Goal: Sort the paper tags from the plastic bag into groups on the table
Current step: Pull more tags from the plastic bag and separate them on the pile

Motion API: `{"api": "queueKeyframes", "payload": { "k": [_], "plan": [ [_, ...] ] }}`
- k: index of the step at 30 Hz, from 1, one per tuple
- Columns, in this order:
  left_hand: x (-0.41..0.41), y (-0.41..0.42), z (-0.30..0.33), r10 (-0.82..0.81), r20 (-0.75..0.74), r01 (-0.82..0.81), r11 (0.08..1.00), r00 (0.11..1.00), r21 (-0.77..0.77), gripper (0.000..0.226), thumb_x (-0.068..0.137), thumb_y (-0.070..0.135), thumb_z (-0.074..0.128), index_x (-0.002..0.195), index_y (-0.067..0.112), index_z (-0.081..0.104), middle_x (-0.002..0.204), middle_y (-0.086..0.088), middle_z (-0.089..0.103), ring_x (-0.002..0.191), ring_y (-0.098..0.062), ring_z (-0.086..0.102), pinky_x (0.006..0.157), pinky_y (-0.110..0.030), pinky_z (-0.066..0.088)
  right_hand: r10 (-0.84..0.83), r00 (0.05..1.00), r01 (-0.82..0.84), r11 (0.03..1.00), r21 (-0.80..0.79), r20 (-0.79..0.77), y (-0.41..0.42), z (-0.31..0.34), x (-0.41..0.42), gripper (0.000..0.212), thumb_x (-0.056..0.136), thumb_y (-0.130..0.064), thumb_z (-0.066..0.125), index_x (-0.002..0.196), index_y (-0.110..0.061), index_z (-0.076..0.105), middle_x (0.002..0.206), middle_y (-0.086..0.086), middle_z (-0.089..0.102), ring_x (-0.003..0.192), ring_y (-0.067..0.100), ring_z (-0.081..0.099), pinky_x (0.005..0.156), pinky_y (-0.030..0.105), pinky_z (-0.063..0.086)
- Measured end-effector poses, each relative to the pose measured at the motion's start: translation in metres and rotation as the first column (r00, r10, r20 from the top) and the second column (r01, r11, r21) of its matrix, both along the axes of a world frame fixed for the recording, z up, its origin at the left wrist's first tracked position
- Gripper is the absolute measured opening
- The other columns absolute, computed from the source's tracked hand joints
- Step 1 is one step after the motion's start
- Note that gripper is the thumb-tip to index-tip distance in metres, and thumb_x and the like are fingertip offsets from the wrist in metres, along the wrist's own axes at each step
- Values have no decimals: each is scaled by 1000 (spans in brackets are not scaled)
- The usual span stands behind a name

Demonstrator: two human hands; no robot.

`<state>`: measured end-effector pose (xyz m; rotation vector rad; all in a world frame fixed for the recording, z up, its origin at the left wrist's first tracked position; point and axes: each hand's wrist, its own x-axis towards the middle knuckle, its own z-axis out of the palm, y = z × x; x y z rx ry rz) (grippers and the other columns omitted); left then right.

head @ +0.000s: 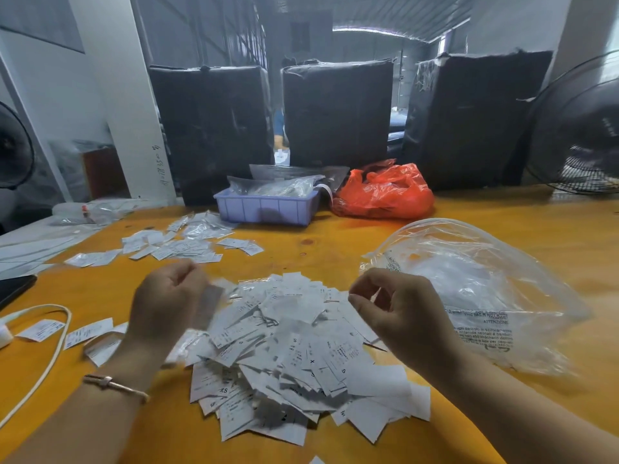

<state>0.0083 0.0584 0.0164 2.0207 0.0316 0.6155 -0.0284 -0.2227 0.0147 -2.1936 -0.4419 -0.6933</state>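
Note:
A big loose pile of white paper tags (pixel 294 346) lies on the orange table (pixel 335 242) between my hands. The clear plastic bag (pixel 469 289), crumpled and nearly flat, lies to the right of the pile. My left hand (pixel 167 303) hovers over the pile's left edge with curled fingers, pinching a blurred tag (pixel 210 304). Above the pile's right edge, my right hand (pixel 402 306) has loosely curled fingers with nothing visible in them. Small groups of tags (pixel 174 246) are spread farther back on the left, and a few more tags (pixel 87 333) lie beside my left wrist.
A blue tray (pixel 268 205) of clear bags and a red plastic bag (pixel 385 192) sit at the back of the table, before black wrapped packages (pixel 335 112). A fan (pixel 582 128) stands back right. A white cable (pixel 57 346) and a dark flat device (pixel 13 289) lie at the left.

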Motion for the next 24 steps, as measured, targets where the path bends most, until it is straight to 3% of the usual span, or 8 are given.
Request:
{"api": "queueKeyframes", "payload": {
  "k": [4,7,10,13,16,19,21,24],
  "plan": [
    [13,41,-6,250,-167,-189,931,954,313,33,83,34,43,55,17,41,52,-4,39,54,-23,36,58,-33,26,-336,925,378,862,-339,178,-15,9,5,7,83,-10,63,80,-15,67,75,-1,68,62,22,60,53,30,48],
    [24,63,-14,354,-304,-174,855,885,488,30,95,29,49,65,22,51,67,-4,47,61,-23,39,61,-34,29,-498,848,520,713,-471,183,-33,17,11,27,79,5,52,93,-11,68,88,8,70,82,30,61,67,34,46],
    [27,65,-22,405,-332,-157,802,852,576,27,91,29,57,69,13,59,67,-6,56,61,-26,48,58,-33,34,-624,779,531,614,-584,52,-52,20,15,28,82,2,49,101,-12,64,100,6,65,94,27,55,72,33,39],
    [24,57,-24,434,-291,-176,763,853,622,28,92,30,59,67,17,64,65,-5,63,62,-25,57,54,-30,40,-694,716,463,555,-691,-77,-60,17,19,3,91,-13,53,88,-15,52,103,5,59,87,24,46,68,30,32],
    [21,48,-21,449,-296,-150,724,843,673,18,91,31,62,75,24,65,75,1,64,69,-19,57,53,-26,40,-714,691,416,522,-744,-115,-62,9,25,11,95,-26,55,94,-15,54,105,5,55,92,24,49,66,31,34],
    [19,46,-22,443,-288,-147,722,849,676,12,88,28,65,76,26,63,81,3,62,71,-17,55,54,-26,38,-720,683,404,515,-756,-126,-63,7,28,14,94,-24,53,103,-13,55,108,5,52,101,25,51,67,32,34],
    [19,45,-22,437,-283,-153,730,854,666,9,86,26,66,77,26,62,88,2,61,74,-17,54,56,-28,41,-718,689,414,505,-757,-102,-64,6,28,3,91,-14,52,94,-14,53,100,4,51,93,25,50,65,31,33],
    [21,44,-22,427,-280,-153,738,860,657,8,87,28,65,94,25,61,110,-2,59,90,-22,56,69,-33,49,-720,692,475,505,-720,-49,-65,5,28,14,84,-4,54,75,-14,51,77,0,50,75,23,47,55,26,29]
  ]
}}
